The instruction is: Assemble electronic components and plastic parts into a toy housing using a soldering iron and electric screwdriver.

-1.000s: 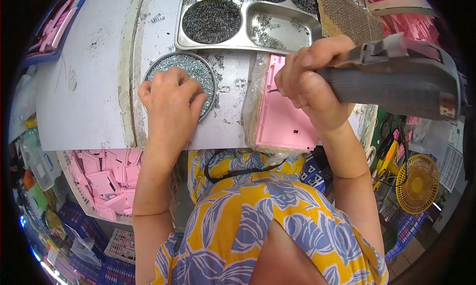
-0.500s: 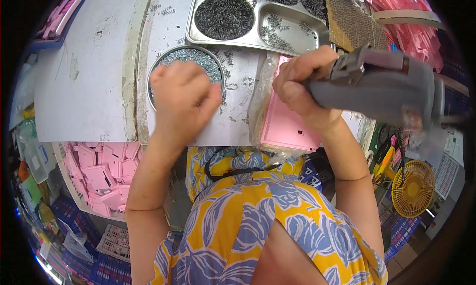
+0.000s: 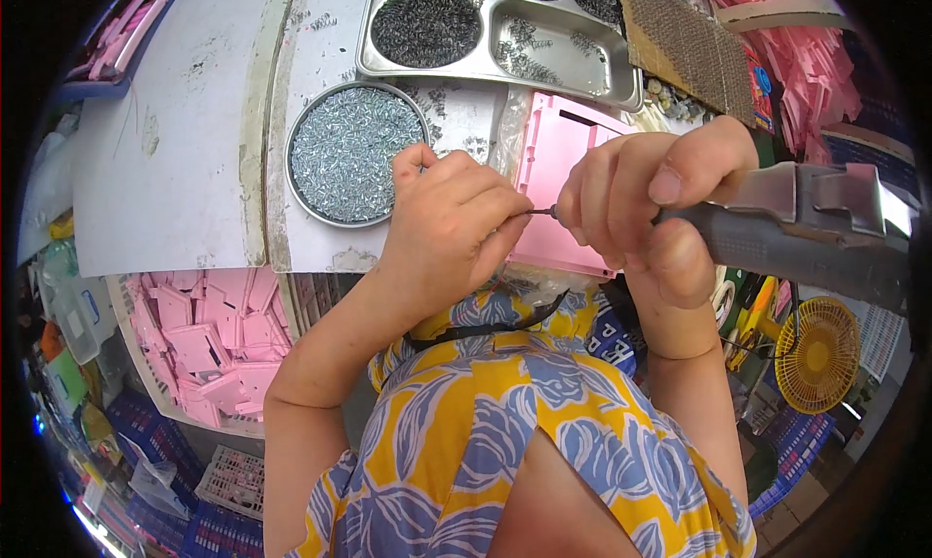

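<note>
Pink plastic panel (image 3: 563, 170) lies flat on the tabletop (image 3: 175, 170), right of a round tin (image 3: 355, 152) heaped with silvery screws. Over the panel's near edge the two hands meet. Her left hand (image 3: 449, 218) has its fingers pressed together, pinching something small at the fingertips; it is too small to make out, though it looks like a screw held against the thin dark bit (image 3: 542, 211). Her right hand (image 3: 649, 201) is wrapped tight round the grey body of a power screwdriver (image 3: 796, 230), which runs off to the right, its bit pointing left into the left hand's fingertips.

Farther off sits a steel tray (image 3: 505, 29) with two compartments, the left one full of dark screws, the right one holding only a scatter. Right of it lies a sheet of brown corrugated card (image 3: 680, 39). Below the tabletop's near edge, on the left, a bin (image 3: 209, 340) holds many more pink parts. A yellow fan (image 3: 817, 352) stands low on the right.
</note>
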Motion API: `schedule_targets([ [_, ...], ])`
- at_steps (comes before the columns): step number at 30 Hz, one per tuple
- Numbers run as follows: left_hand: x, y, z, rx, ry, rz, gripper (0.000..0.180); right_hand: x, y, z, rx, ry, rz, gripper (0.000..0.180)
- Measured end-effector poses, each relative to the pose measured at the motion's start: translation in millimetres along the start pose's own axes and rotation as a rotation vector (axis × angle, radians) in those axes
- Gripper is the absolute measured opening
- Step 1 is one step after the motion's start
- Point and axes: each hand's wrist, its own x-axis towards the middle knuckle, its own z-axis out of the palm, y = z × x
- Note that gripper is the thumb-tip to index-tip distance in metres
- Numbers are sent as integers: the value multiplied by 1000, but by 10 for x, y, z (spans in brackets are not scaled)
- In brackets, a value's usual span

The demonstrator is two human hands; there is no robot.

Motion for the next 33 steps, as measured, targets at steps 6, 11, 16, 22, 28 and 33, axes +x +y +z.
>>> schedule_targets([
  [6, -95, 169, -152, 47, -24, -57, 33, -239, 31, -40, -29, -34, 47, 33],
  [11, -212, 25, -348, 53, 72, -188, 41, -481, 124, -12, -104, -42, 127, 27],
  [16, -260, 19, -303, 57, 118, -182, 38, -499, 229, -51, -281, -236, 60, 22],
  [22, 135, -132, 41, 37, 163, 58, 28, -475, 351, -47, -256, -227, -110, 21],
  [28, 1054, -140, 946, 244, -99, 227, 27, -336, -337, -164, 190, -26, -148, 27],
  [33, 790, 437, 275, 336, 93, 483, 25, -465, -795, -822, 817, 9, -433, 32],
])
